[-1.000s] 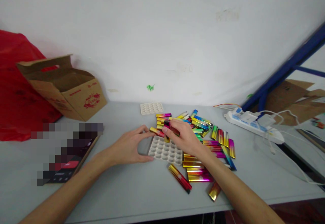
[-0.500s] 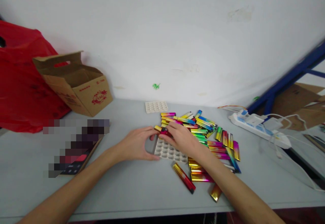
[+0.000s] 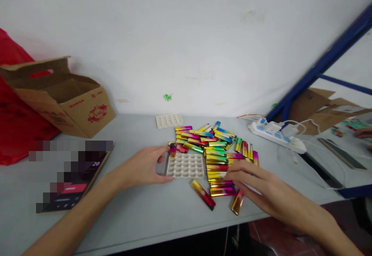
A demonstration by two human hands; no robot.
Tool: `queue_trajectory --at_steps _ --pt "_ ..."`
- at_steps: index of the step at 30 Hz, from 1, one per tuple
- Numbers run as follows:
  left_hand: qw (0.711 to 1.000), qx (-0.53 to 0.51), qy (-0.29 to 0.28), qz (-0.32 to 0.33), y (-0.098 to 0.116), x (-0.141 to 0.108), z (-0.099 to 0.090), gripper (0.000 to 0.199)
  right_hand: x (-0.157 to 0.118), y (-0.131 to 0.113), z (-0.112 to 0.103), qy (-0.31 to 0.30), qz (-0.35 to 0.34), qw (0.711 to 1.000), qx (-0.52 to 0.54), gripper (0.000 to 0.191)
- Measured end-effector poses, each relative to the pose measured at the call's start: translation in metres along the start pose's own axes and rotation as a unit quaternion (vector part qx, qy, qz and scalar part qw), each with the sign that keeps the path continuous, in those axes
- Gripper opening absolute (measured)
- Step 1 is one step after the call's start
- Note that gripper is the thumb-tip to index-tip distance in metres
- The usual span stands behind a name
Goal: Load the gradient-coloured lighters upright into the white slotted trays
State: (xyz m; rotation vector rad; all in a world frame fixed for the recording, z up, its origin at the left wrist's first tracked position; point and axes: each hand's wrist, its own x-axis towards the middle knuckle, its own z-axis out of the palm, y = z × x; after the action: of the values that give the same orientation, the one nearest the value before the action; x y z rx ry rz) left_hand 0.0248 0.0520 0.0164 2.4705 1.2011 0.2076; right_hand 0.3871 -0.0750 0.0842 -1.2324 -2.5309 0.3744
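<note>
The right hand [image 3: 255,184] has moved onto loose, shiny multicoloured lighters [image 3: 216,158], grip unclear; the left hand [image 3: 143,167], spread, flanks a pale dimpled tray [image 3: 185,165], one upright lighter [image 3: 173,150] by its fingertips.

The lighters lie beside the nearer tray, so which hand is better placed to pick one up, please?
The right hand, I would judge: its fingers are at the lighters, while the left hand spans the left side of the nearer tray.

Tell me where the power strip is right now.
In the head view, the white power strip lies on the right side of the table, beyond the pile of lighters and near the blue metal frame.
</note>
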Motion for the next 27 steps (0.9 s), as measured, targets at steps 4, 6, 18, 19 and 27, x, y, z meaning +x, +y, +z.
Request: queue_trajectory --at_steps 4,6,18,19,27 --pt "1.000 0.011 0.003 -0.001 0.000 0.002 0.001 0.049 -0.061 0.011 0.024 -0.002 0.020 0.999 -0.044 0.059" --pt "1.000 0.013 0.003 0.000 0.001 0.002 0.001 0.049 -0.075 0.016 0.038 0.007 0.019 0.998 -0.059 0.063" --pt "1.000 0.023 0.008 0.001 0.004 0.001 0.003 0.049 -0.068 0.044 0.065 0.168 0.055 0.984 -0.006 0.029" --pt "1.000 0.022 0.010 0.002 0.004 0.001 0.003 0.050 -0.063 0.046 0.063 0.200 0.072 0.977 0.015 0.029" --pt "1.000 0.008 0.029 -0.005 0.006 0.000 0.008 0.057 0.074 0.041 0.050 0.333 0.194 0.843 0.376 0.045"
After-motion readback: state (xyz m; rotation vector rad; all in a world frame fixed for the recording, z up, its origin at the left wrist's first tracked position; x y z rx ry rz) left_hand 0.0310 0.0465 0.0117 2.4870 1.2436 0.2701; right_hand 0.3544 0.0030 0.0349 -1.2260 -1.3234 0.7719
